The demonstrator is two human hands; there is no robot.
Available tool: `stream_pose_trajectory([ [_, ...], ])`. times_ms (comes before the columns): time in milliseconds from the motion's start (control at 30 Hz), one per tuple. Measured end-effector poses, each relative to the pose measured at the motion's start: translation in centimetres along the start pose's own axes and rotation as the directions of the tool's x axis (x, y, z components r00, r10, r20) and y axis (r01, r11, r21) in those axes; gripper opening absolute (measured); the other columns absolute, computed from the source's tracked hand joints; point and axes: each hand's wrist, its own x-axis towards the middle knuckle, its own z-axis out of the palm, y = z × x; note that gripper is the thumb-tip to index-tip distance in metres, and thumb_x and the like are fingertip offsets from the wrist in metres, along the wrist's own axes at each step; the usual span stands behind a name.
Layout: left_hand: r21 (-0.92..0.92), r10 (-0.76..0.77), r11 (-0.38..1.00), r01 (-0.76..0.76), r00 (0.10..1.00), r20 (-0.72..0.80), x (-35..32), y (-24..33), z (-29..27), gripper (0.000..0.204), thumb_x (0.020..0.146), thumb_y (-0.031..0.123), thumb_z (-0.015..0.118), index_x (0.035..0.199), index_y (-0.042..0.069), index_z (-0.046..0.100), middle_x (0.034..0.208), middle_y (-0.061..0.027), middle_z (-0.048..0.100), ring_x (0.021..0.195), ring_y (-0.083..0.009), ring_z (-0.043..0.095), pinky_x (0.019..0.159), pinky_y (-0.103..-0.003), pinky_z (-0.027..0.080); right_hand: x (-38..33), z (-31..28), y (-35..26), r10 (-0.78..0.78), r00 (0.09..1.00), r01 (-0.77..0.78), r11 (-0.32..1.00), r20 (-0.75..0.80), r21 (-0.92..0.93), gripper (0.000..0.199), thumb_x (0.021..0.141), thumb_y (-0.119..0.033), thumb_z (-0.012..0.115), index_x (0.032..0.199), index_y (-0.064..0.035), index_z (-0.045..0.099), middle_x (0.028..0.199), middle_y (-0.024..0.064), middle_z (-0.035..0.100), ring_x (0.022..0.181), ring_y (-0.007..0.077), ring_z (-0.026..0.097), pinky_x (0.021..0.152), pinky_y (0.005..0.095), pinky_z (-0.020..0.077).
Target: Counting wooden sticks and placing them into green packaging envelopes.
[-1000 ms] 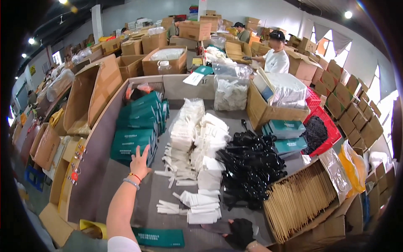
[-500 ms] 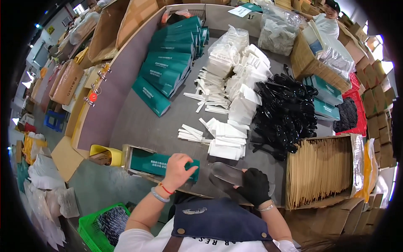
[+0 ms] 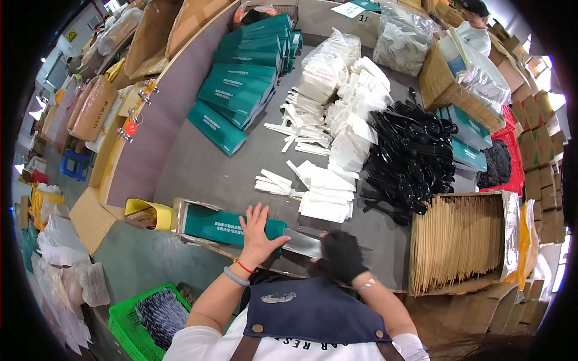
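A flat green packet [image 3: 217, 224] with a silvery open end [image 3: 301, 242] lies along the near edge of the grey table [image 3: 198, 168]. My left hand [image 3: 259, 231] lies flat on its right part, fingers spread; a red string and a pale bangle circle the wrist. My right hand [image 3: 340, 256], in a black glove, is closed over the silvery end just right of the left hand. The glove hides what is under its fingers.
Beyond lie a stack of green packets [image 3: 241, 90], white paper sachets [image 3: 337, 120] and a pile of black plastic cutlery [image 3: 409, 156]. A box of brown sleeves [image 3: 457, 240] stands right, a yellow holder [image 3: 144, 213] left, a green basket [image 3: 150, 313] below. A person [image 3: 472, 24] works far off.
My left hand came back from the far green stack to the near edge and now lies spread on one green packet. My gloved right hand moved onto its silvery end.
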Motion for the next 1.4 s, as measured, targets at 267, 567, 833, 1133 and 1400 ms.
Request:
stream_pose_trajectory([
  [267, -0.096, 0.286, 0.949, -0.300, 0.949, -0.134, 5.4, -1.9, -0.9, 0.046, 0.080, 0.024, 0.072, 0.122, 0.007, 0.061, 0.130, -0.0159, 0.054, 0.123, -0.0409, 0.046, 0.105, -0.054, 0.033, 1.5, 1.3, -1.1, -0.075, 0.946, 0.101, 0.992, -0.315, 0.069, 0.057, 0.071, -0.036, 0.079, 0.117, -0.0091, 0.060, 0.109, 0.0131, 0.061, 0.107, 0.0321, 0.055, 0.093, 0.0424, 0.0413],
  [567, 0.242, 0.486, 0.849, -0.469, 0.874, -0.011, 12.4, -2.7, -2.9, 0.003, 0.078, 0.012, 0.069, 0.080, 0.012, 0.068, 0.089, 0.0010, 0.064, 0.089, -0.0244, 0.055, 0.076, -0.040, 0.041, -17.0, -7.4, 18.8, 0.657, 0.270, -0.648, 0.665, -0.704, 0.372, 0.029, 0.089, -0.014, 0.068, 0.112, 0.0009, 0.059, 0.116, 0.0136, 0.058, 0.110, 0.0271, 0.054, 0.098, 0.0360, 0.0431],
  [833, 0.077, 0.492, 0.870, -0.486, 0.864, -0.108, 10.3, 1.8, -2.7, 0.005, 0.082, 0.008, 0.065, 0.085, 0.009, 0.062, 0.090, -0.0064, 0.061, 0.090, -0.0292, 0.056, 0.077, -0.041, 0.042, -21.7, -8.8, 24.7, 0.765, 0.291, -0.874, 0.457, -0.574, 0.166, 0.022, 0.089, -0.008, 0.060, 0.107, 0.0048, 0.061, 0.104, 0.0186, 0.062, 0.095, 0.0306, 0.062, 0.086, 0.0398, 0.0492],
  [1133, -0.047, 0.557, 0.830, -0.556, 0.831, -0.005, 7.7, 5.3, 2.3, 0.033, 0.072, 0.008, 0.075, 0.100, 0.005, 0.060, 0.099, -0.0122, 0.058, 0.091, -0.0321, 0.057, 0.079, -0.040, 0.049, -20.0, -9.8, 24.2, 0.721, 0.343, -0.897, 0.441, -0.602, 0.018, 0.015, 0.087, -0.011, 0.059, 0.097, -0.0001, 0.059, 0.098, 0.0179, 0.062, 0.090, 0.0354, 0.062, 0.080, 0.0418, 0.0513],
  [1400, -0.082, 0.549, 0.833, -0.547, 0.836, 0.007, 7.3, 5.8, 2.2, 0.035, 0.069, 0.010, 0.078, 0.099, 0.007, 0.061, 0.094, -0.0099, 0.058, 0.086, -0.0305, 0.060, 0.074, -0.038, 0.050, -18.3, -13.0, 21.9, 0.878, 0.281, -0.958, 0.282, -0.388, -0.054, 0.016, 0.083, -0.014, 0.057, 0.093, -0.0019, 0.054, 0.101, 0.0192, 0.060, 0.097, 0.0394, 0.059, 0.085, 0.0468, 0.0481],
])
